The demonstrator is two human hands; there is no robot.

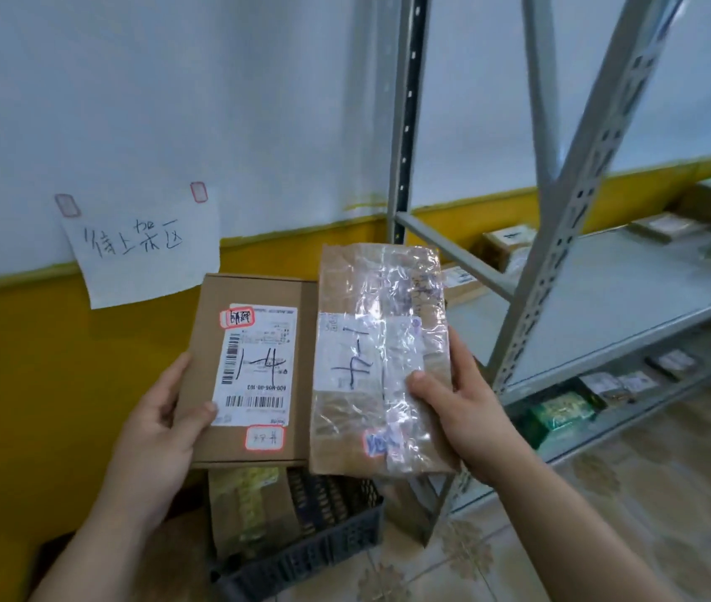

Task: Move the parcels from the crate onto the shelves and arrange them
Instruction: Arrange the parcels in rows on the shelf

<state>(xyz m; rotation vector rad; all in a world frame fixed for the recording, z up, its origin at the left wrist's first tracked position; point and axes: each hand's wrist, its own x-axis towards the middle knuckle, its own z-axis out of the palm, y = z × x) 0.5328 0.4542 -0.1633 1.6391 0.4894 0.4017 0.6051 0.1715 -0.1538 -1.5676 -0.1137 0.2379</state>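
A dark slatted crate (323, 545) sat on the floor, near and below the hands, with a brown parcel with yellowish tape (249, 506) standing inside it. To the right rose a grey metal shelving unit (562, 254); its perforated upright and slanted brace stood between the held parcels and the shelf board (614, 288). Several small parcels (666, 225) lay at the far end of that board, and more, among them a green box (562, 410), lay on the lower level.

The left hand (158, 427) held a flat cardboard box (254, 367) by its left edge, thumb on top and fingers clamped underneath. The right hand (462, 410) gripped a taped brown parcel (380, 362) by its right edge, thumb pressed on the glossy tape. The two parcels were side by side above the crate, edges touching.

The box carried a white shipping label with barcodes, a large handwritten mark and two red-bordered stickers; the printed code was too blurred to trust. The taped parcel bore a white label with a handwritten mark and a small blue-inked sticker. A paper note (141, 249) taped to the wall at far left read "待上架区".

The wall (171, 80) was white above and yellow below. The floor (606, 514) was pale tile with a brownish flower pattern.
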